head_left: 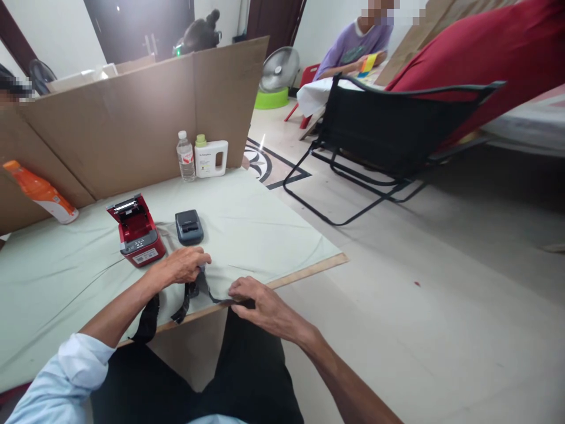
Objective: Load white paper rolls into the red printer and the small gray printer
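Observation:
My left hand point(182, 266) is closed over the table, its fingers pinched at the upper end of a thin dark strip point(204, 287). Near the table's front edge, my right hand point(260, 303) has its thumb and fingers closed on the strip's other end, which curves between both hands. A crumpled black piece point(188, 300) lies below my left hand, and a wider black band point(148, 321) droops over the edge beside my left forearm. Just beyond sit a red label printer point(143, 238) with its lid raised and a small dark blue-grey device point(189, 227).
On the pale green tablecloth point(265, 235) stand a clear water bottle point(186, 158), a white jug point(212, 159) and a tilted orange bottle point(42, 191). A cardboard partition point(132, 112) rises behind. A black folding chair point(397, 126) and a seated person point(353, 47) are to the right.

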A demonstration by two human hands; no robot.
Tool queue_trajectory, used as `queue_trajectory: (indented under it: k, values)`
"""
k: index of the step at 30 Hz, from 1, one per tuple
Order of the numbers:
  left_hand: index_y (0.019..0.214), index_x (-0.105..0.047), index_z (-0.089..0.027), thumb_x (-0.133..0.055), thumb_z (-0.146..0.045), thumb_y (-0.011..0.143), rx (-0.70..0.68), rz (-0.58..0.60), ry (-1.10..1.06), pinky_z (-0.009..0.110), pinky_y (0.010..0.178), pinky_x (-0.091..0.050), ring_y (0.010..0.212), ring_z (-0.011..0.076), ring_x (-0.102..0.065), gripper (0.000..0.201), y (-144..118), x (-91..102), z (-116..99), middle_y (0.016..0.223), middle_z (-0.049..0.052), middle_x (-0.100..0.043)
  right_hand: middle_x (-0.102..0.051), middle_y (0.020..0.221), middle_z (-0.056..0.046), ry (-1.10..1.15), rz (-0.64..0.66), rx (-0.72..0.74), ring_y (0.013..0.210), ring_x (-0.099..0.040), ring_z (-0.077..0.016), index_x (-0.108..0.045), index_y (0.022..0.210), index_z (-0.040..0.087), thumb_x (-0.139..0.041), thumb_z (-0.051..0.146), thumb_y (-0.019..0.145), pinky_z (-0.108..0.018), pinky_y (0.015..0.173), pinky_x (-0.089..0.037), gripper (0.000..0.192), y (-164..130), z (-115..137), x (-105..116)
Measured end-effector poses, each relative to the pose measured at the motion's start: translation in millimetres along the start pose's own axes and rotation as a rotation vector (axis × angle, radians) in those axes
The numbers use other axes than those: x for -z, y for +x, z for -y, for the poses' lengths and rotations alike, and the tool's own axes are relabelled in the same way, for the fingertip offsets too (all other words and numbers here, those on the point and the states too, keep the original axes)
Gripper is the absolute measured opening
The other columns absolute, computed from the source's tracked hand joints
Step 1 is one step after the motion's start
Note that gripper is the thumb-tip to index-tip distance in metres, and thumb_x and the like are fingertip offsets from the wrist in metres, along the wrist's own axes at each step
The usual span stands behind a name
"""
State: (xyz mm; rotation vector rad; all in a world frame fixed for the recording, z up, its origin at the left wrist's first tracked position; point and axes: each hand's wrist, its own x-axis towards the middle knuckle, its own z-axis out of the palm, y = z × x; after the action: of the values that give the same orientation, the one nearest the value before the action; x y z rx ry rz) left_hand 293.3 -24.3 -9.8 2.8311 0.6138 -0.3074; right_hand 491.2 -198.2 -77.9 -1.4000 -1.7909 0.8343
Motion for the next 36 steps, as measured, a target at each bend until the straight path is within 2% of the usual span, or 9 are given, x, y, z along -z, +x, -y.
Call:
queue_trajectory:
  k: [3, 6, 9, 12, 17, 23, 28, 32, 36]
  values:
    - [0.129, -0.065, -0.023, -0.057, -0.012, 0.086, -0.001, -0.030, -0.056, 0.032, 0.091, -0.053, 0.109, 0.0239, -0.069, 0.045, 0.3, -2.0, -0.6, 0.121, 0.009, -0.069, -0.070, 0.119, -0.009, 0.115, 0.053, -0.022, 0.110, -0.065, -0.0278, -0.072, 0.122, 0.025, -0.078, 0.029, 0.083, -0.043, 0.098, -0.054, 0.040, -0.8, 4.8, 10.6]
    - [0.145, -0.054, -0.021, -0.063, -0.023, 0.089, 0.033, -0.066, -0.115, 0.038, 0.102, -0.051, 0.121, 0.0276, -0.065, 0.057, -6.4, 2.5, 2.4, 0.135, 0.012, -0.065, -0.065, 0.133, -0.011, 0.220, 0.023, -0.017, 0.112, -0.065, -0.0254, -0.063, 0.139, 0.026, -0.070, 0.040, 0.091, -0.040, 0.094, -0.056, 0.050, 14.5, 0.5, 13.6]
    - [0.149, -0.050, -0.019, -0.065, -0.030, 0.088, 0.086, -0.095, -0.200, 0.041, 0.107, -0.049, 0.128, 0.0293, -0.062, 0.064, -24.4, 11.5, 11.2, 0.144, 0.015, -0.061, -0.065, 0.127, -0.012, 0.191, -0.078, 0.001, 0.101, -0.065, -0.0212, -0.061, 0.138, 0.023, -0.060, 0.037, 0.097, -0.036, 0.084, -0.057, 0.044, 42.3, -15.0, 5.2]
    - [0.151, -0.047, -0.020, -0.068, -0.025, 0.081, 0.142, -0.084, -0.269, 0.039, 0.106, -0.051, 0.125, 0.0277, -0.064, 0.073, -45.4, 13.6, 21.9, 0.144, 0.013, -0.062, -0.066, 0.118, -0.010, 0.151, -0.085, 0.005, 0.086, -0.064, -0.0179, -0.060, 0.136, 0.020, -0.062, 0.029, 0.091, -0.036, 0.081, -0.056, 0.046, 68.8, -32.6, -9.6]
    - [0.148, -0.049, -0.020, -0.065, -0.012, 0.076, 0.253, -0.085, -0.196, 0.041, 0.108, -0.050, 0.129, 0.0293, -0.062, 0.074, -54.9, -11.7, 26.9, 0.145, 0.014, -0.062, -0.065, 0.114, -0.008, 0.173, -0.048, 0.074, 0.080, -0.062, -0.0164, -0.060, 0.137, 0.020, -0.060, 0.020, 0.085, -0.036, 0.082, -0.055, 0.052, 91.0, -37.0, -28.6]
    - [0.126, -0.065, -0.025, -0.056, -0.007, 0.081, 0.225, -0.189, -0.206, 0.036, 0.098, -0.055, 0.111, 0.0248, -0.068, 0.049, -53.0, -33.8, 24.3, 0.119, 0.006, -0.074, -0.066, 0.112, -0.008, 0.181, -0.011, 0.103, 0.088, -0.062, -0.0184, -0.063, 0.132, 0.017, -0.059, 0.021, 0.088, -0.036, 0.087, -0.053, 0.044, 98.4, -20.9, -43.3]
    - [0.128, -0.065, -0.023, -0.060, -0.006, 0.078, 0.266, -0.171, -0.216, 0.036, 0.099, -0.054, 0.113, 0.0261, -0.068, 0.054, -67.6, -34.0, 26.9, 0.121, 0.008, -0.074, -0.067, 0.111, -0.008, 0.181, 0.022, 0.120, 0.091, -0.062, -0.0194, -0.064, 0.130, 0.019, -0.059, 0.019, 0.087, -0.036, 0.088, -0.052, 0.043, 100.4, -14.3, -53.2]
    - [0.137, -0.060, -0.021, -0.066, -0.015, 0.079, 0.298, -0.194, -0.292, 0.039, 0.103, -0.053, 0.110, 0.0247, -0.069, 0.059, -94.4, -24.1, 31.2, 0.132, 0.011, -0.069, -0.067, 0.107, -0.007, 0.174, -0.003, 0.083, 0.084, -0.062, -0.0187, -0.064, 0.133, 0.019, -0.058, 0.019, 0.084, -0.037, 0.084, -0.054, 0.049, 94.6, -14.8, -52.2]
    - [0.131, -0.065, -0.020, -0.056, -0.012, 0.082, 0.391, -0.309, -0.302, 0.040, 0.102, -0.054, 0.101, 0.0216, -0.070, 0.051, -137.0, -14.1, 35.2, 0.118, 0.008, -0.074, -0.068, 0.113, -0.009, 0.182, -0.021, 0.040, 0.078, -0.062, -0.0161, -0.062, 0.135, 0.020, -0.056, 0.022, 0.087, -0.033, 0.075, -0.056, 0.049, 85.2, -17.5, -44.2]
